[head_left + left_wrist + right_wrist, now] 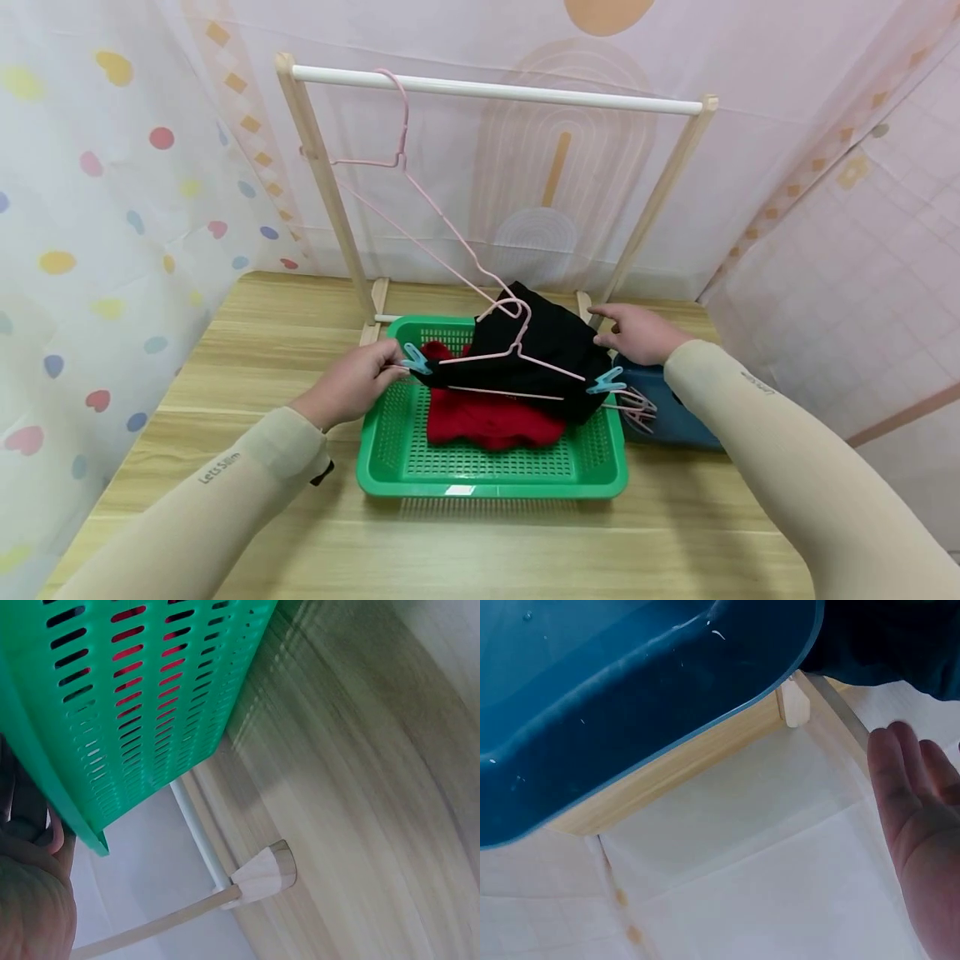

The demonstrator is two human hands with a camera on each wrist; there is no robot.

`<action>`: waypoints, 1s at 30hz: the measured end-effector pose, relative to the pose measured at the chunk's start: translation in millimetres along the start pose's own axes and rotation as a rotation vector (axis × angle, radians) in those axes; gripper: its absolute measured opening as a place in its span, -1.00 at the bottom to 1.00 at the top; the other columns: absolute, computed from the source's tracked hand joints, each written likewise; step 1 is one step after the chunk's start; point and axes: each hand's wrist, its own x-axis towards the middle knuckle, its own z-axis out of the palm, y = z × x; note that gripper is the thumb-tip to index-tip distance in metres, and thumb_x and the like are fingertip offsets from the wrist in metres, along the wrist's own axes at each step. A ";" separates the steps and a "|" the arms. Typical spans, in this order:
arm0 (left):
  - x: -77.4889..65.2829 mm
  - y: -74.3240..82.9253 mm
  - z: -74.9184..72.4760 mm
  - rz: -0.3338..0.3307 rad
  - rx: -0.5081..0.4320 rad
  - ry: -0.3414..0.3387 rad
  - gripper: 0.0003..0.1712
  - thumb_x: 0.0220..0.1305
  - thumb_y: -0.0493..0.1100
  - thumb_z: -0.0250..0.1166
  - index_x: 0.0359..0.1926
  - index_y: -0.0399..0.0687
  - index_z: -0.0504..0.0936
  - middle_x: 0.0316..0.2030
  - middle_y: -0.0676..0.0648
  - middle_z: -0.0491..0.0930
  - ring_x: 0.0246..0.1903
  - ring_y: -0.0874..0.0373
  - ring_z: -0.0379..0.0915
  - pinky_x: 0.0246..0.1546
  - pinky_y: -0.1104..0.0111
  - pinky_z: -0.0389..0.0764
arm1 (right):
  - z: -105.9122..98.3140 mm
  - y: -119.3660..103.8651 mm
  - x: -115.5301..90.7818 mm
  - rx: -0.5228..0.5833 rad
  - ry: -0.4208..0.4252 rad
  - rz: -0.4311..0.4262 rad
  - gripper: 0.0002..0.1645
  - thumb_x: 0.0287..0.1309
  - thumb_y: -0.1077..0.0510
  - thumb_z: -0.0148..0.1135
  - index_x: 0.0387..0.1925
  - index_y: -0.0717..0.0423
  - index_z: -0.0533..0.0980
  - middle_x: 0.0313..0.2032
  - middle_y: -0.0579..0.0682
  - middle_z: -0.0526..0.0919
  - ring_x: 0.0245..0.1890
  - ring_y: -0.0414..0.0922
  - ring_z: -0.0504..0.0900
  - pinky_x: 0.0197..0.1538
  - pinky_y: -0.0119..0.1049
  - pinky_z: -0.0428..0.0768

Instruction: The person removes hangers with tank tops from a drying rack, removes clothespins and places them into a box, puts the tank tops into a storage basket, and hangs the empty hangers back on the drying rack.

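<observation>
Left hand [356, 382] pinches end of pink hanger [551, 367] beside blue clip [416, 359], likely steadying it; right hand [637, 333], fingers extended, holds nothing; black garment [558, 337] between hands, clipped near both, presumably against slipping.

Basket [491, 489] on table [525, 554], between your left hand [358, 375] and right hand [643, 333]. In it: lower garment [495, 427]; over that, upper garment [555, 333] — hanger [551, 367] atop, left end in your left hand. Left clip [416, 358] just right of left hand; right clip [606, 381] before right hand. Tub [671, 423] right of basket. Rack [498, 91] behind basket — second hanger [404, 137] on its bar, beyond your left hand.
</observation>
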 end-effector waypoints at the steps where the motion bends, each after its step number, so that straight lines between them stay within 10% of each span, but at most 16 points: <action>1: 0.2 0.3 0.9 0.001 -0.010 -0.001 -0.87 0.52 -0.18 0.29 -0.25 -0.01 0.53 -0.38 -0.08 0.59 -0.42 0.12 0.35 -0.36 0.29 0.42 | -0.4 -0.9 3.2 -0.013 -0.013 -0.002 -0.23 0.53 0.01 0.21 0.62 0.07 0.21 0.50 0.26 0.40 0.28 0.22 0.61 0.32 0.20 0.54; 30: 1.9 -7.2 17.3 0.031 -0.216 0.021 -0.88 0.61 -0.14 0.17 -0.15 -0.04 0.53 -0.40 -0.01 0.49 -0.45 0.15 0.28 -0.38 0.33 0.40 | 4.1 -13.5 48.6 -0.245 -0.066 -0.125 -0.29 0.39 0.23 0.31 0.52 0.06 0.39 0.37 0.26 0.56 0.34 0.26 0.57 0.38 0.13 0.52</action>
